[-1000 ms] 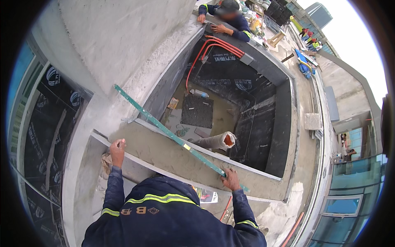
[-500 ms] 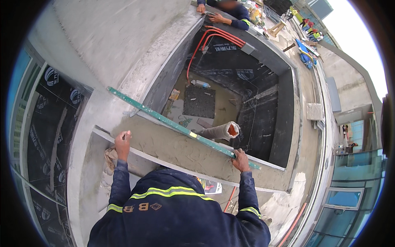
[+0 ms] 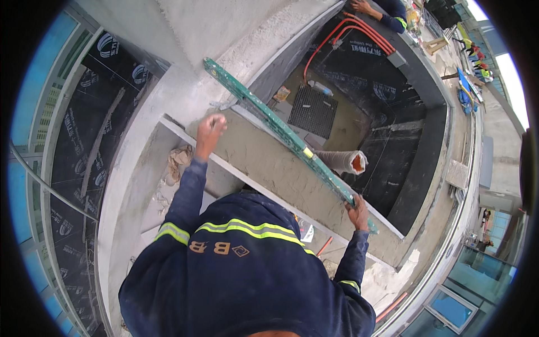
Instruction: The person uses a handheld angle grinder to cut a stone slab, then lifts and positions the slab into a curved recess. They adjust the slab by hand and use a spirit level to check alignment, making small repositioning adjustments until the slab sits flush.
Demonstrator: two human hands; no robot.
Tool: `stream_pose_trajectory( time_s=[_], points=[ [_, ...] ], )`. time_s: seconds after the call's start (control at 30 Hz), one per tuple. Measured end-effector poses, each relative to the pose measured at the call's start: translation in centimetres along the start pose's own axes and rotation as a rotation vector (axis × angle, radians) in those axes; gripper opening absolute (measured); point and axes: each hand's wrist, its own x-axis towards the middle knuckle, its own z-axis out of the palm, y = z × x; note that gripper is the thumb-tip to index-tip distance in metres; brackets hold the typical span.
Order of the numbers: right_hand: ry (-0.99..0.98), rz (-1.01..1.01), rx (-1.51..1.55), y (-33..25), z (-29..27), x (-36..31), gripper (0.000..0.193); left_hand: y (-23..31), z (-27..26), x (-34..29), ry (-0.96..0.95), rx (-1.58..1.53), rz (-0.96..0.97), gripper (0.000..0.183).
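Note:
A long green spirit level with a yellow patch near its middle lies slantwise along the wet grey mortar on top of a low wall. My right hand is closed round its near right end. Off the level, above the mortar's left part, my left hand is raised with its fingers curled in. It is slightly blurred, and whether anything is in it I cannot make out. Just beyond the level, a pale wrapped pipe with an orange inside stands up in a black-lined pit.
In the pit lie a dark grid mat and a plastic bottle. Red conduits bend over its far wall, where another person's hand rests. A crumpled cloth lies left of my body. Several people are at the far right.
The view has swung, so the scene sits further right and more tilted. My left hand has come up nearer the level. My right hand keeps its hold on the level's end.

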Motion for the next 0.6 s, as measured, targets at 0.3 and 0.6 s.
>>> stream_pose_trajectory(
  time_s=[0.3,0.6],
  points=[
    [0.087,-0.021,-0.059,-2.2,-2.7,1.8,0.035,4.3,3.6,8.3,0.041,0.059,-0.039,0.058],
    [0.116,-0.013,-0.131,-1.8,-1.6,1.9,0.043,3.1,3.4,8.4,0.011,0.079,-0.036,0.054]
  ],
)
